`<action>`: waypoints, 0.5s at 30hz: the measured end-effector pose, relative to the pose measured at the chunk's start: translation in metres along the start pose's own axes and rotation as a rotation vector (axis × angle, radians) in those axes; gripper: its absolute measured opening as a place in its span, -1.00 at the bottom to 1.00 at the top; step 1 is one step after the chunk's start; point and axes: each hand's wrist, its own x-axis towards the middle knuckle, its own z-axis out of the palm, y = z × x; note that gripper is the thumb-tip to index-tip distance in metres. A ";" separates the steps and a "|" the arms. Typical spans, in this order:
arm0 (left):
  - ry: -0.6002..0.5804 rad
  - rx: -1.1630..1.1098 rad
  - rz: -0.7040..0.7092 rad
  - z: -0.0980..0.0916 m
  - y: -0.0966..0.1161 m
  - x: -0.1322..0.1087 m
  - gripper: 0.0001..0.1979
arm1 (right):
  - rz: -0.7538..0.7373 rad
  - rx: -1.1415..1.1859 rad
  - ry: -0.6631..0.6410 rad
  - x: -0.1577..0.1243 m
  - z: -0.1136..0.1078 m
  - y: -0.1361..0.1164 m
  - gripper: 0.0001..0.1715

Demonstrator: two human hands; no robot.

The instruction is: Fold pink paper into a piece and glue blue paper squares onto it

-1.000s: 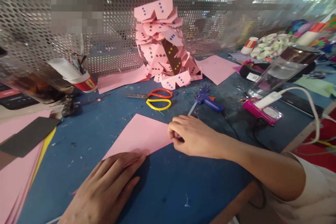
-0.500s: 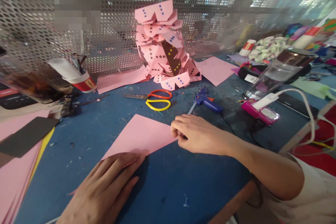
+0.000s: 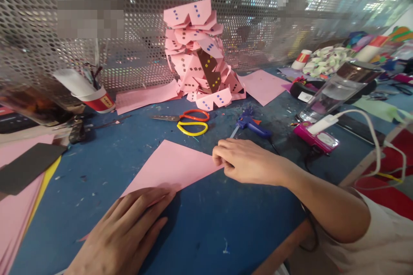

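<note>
A folded sheet of pink paper (image 3: 172,163) lies on the blue table (image 3: 193,232). My left hand (image 3: 129,223) rests flat across its near left part, fingers stretched out and covering the lower corner. At the sheet's right corner, my right hand (image 3: 248,161) has its fingers curled and pressed on the paper; the fingertips are partly hidden. Beyond the sheet lie scissors (image 3: 193,122) with a red and a yellow handle. A blue glue gun (image 3: 253,123) sits just past my right hand. Farther back stands a stacked pink paper construction (image 3: 193,56) with dotted markings.
At left are pink sheets (image 3: 14,219) under a dark card (image 3: 30,167), and a red-and-white cup (image 3: 98,101) of tools. On the right stand a clear bottle (image 3: 338,90) and a magenta device (image 3: 316,137) with a white cable. A perforated metal screen (image 3: 138,21) runs along the back.
My right hand has slid slightly right along the paper's edge. My left hand stays pressed on the sheet. The view has shifted a little.
</note>
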 end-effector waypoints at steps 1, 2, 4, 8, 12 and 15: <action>-0.001 0.000 -0.002 0.000 0.000 0.000 -0.52 | 0.001 0.000 -0.005 0.000 -0.001 0.000 -0.82; -0.002 -0.002 -0.001 0.000 0.000 -0.001 -0.51 | 0.004 -0.001 -0.008 0.000 -0.001 0.001 -0.82; -0.004 -0.013 0.002 0.000 0.000 -0.001 -0.51 | 0.008 -0.006 -0.008 -0.001 -0.001 0.001 -0.81; -0.004 -0.027 0.000 0.001 -0.001 -0.001 -0.52 | 0.019 -0.016 -0.023 -0.002 -0.003 0.002 -0.79; -0.015 -0.024 0.001 0.001 -0.001 -0.003 -0.51 | 0.019 -0.033 -0.031 -0.003 -0.005 0.004 -0.77; -0.013 -0.027 0.007 0.001 -0.001 -0.003 -0.52 | 0.019 -0.043 -0.042 -0.003 -0.005 0.008 -0.74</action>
